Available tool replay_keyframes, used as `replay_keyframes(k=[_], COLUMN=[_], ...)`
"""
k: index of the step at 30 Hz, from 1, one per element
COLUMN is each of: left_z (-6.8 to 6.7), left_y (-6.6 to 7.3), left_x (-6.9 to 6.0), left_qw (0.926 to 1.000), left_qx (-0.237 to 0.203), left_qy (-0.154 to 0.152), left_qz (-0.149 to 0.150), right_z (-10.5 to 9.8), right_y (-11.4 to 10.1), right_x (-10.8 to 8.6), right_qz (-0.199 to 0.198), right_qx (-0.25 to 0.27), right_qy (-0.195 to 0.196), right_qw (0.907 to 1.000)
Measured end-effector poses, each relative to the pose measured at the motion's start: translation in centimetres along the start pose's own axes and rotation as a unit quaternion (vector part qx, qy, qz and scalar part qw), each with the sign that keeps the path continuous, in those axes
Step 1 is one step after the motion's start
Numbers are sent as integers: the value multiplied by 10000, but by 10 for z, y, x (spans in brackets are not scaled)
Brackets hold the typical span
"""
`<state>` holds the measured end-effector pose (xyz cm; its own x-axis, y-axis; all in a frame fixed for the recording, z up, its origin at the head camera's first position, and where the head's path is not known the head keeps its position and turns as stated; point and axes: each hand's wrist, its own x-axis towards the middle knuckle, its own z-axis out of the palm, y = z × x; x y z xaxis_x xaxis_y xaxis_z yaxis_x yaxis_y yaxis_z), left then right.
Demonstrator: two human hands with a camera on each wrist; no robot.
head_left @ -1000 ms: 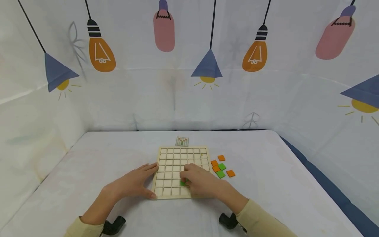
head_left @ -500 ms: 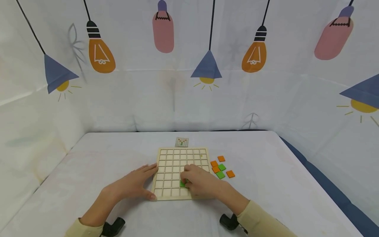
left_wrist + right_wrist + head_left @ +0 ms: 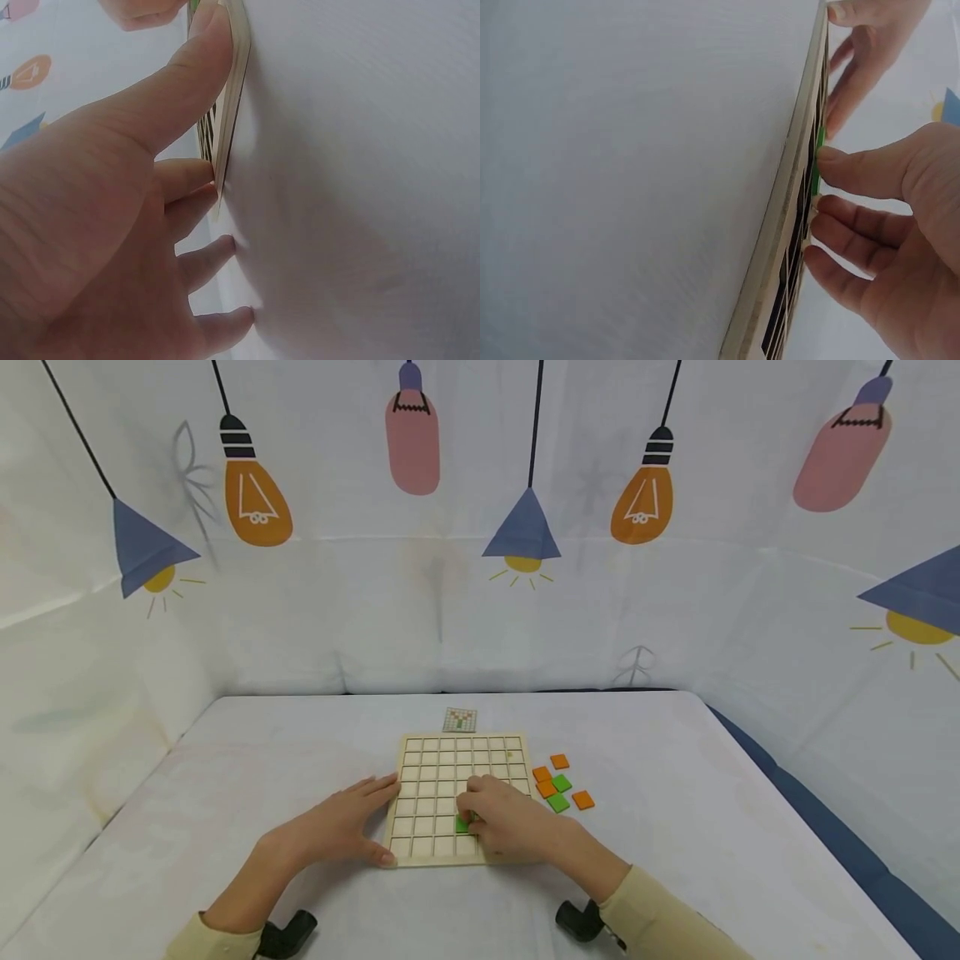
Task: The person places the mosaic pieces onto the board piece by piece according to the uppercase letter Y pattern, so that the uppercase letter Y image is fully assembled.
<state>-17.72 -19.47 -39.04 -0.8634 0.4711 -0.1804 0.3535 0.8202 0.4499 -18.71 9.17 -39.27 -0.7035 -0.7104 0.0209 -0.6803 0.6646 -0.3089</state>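
A pale wooden grid board (image 3: 424, 789) lies on the white table. My left hand (image 3: 333, 821) rests along its left side, thumb at the near left corner and fingertips by the left edge. In the left wrist view those fingers (image 3: 202, 266) are spread and fairly straight. Over the lower middle squares, my right hand (image 3: 513, 820) holds a green square tile (image 3: 461, 825) with curled fingers. The right wrist view shows the thumb (image 3: 836, 159) against the tile, which sits at the board's surface, with the other fingertips close beside it. The right hand hides part of the board.
Loose orange tiles (image 3: 583, 799) and green tiles (image 3: 558, 802) lie right of the board. Behind it is a small printed pattern card (image 3: 460, 720). A white curtain with printed lamps stands beyond the table's back edge.
Both hands, the board and the tiles stay practically where they were. Only the head view has shifted very slightly.
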Motion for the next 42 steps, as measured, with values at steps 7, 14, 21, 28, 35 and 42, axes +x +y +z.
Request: replay_keyframes(k=[7, 14, 21, 28, 35, 42], left_z=[0, 0, 2, 3, 5, 3], left_y=[-2, -4, -3, -2, -3, -2], left_x=[0, 1, -1, -1, -1, -1], left_qw=[10000, 10000, 9998, 9996, 9997, 9997], left_qx=[-17, -15, -155, -212, -188, -182], left_qy=[12, 50, 68, 105, 119, 141], left_qz=[4, -72, -94, -137, -130, -65], right_z=[-5, -7, -7, -10, -15, -23], right_y=[5, 15, 25, 39, 52, 64], right_x=[-2, -3, -8, -17, -29, -37], right_qz=[72, 67, 38, 20, 392, 631], right_qx=[131, 88, 116, 145, -50, 99], right_qy=[-86, 71, 191, 529, 613, 775], right_qw=[9999, 9999, 9997, 9985, 9973, 9949])
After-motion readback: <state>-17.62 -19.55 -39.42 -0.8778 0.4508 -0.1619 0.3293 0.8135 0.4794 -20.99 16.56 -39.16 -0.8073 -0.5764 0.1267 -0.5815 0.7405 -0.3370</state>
